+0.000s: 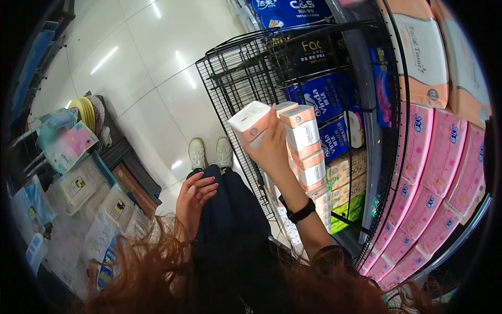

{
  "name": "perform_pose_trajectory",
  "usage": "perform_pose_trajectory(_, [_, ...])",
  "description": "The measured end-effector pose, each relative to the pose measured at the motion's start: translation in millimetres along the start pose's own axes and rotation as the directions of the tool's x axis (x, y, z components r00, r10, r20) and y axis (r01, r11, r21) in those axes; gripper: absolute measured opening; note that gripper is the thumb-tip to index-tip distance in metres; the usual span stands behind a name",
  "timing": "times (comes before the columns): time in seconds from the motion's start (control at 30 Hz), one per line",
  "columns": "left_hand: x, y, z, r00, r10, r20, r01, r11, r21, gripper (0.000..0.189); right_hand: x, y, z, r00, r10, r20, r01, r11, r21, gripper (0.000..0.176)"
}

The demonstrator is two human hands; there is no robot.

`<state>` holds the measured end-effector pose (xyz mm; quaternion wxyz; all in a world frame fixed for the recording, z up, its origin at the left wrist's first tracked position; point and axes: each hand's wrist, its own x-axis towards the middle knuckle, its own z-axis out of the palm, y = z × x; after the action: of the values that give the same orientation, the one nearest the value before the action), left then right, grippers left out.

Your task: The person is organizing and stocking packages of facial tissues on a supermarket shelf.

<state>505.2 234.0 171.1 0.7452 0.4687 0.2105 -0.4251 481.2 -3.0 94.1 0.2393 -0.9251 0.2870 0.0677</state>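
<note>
My right hand (269, 149) grips a white and peach tissue pack (252, 119) from above, over the rim of a black wire basket (232, 60). Right beside it, stacked tissue packs (303, 131) in the same colours stand inside the basket. A dark band circles my right wrist. My left hand (196, 196) hovers in front of my dark trousers, fingers apart, with nothing in it.
Blue Vinda packs (321, 98) and a blue C&S pack (293, 11) sit to the right and at the top. Pink tissue packs (413, 152) fill the right-hand shelf. Bagged goods (78, 183) lie at left. My shoes (197, 152) are on the tiled floor (151, 78).
</note>
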Motion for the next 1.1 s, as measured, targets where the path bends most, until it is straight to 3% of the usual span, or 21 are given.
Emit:
perform_pose_trajectory(0.27, [-5, -1, -12, 1.000, 0.018, 0.018, -0.018, 1.000, -0.016, 0.042, 14, 31, 43, 0.962, 0.220, 0.164, -0.180, 0.956, -0.230, 0.114])
perform_pose_trajectory(0.7, [-4, -4, -9, 0.999, 0.021, -0.033, -0.022, 1.000, -0.008, 0.039, -3, 44, 83, 0.944, 0.308, 0.122, -0.216, 0.852, -0.478, 0.107])
perform_pose_trajectory(0.8, [-3, -6, -8, 0.999, 0.007, -0.031, -0.007, 1.000, -0.013, 0.039, -18, 26, 85, 0.976, 0.206, 0.068, -0.123, 0.784, -0.609, 0.103])
perform_pose_trajectory(0.87, [-2, -7, -7, 0.999, -0.001, -0.037, 0.000, 1.000, -0.015, 0.039, -28, 9, 82, 0.991, 0.099, 0.092, -0.035, 0.848, -0.528, 0.098])
perform_pose_trajectory(0.93, [-2, -7, -6, 0.999, -0.005, -0.035, 0.005, 1.000, -0.015, 0.039, -37, 0, 89, 0.983, 0.118, 0.143, -0.028, 0.857, -0.514, 0.093])
perform_pose_trajectory(1.07, [-2, -5, -4, 0.999, -0.016, -0.037, 0.016, 1.000, -0.011, 0.038, -42, -5, 92, 0.987, -0.016, 0.159, 0.094, 0.863, -0.497, 0.084])
perform_pose_trajectory(1.1, [-2, -5, -5, 0.999, -0.018, -0.037, 0.018, 1.000, -0.008, 0.038, -38, -1, 95, 0.978, -0.133, 0.161, 0.193, 0.870, -0.454, 0.078])
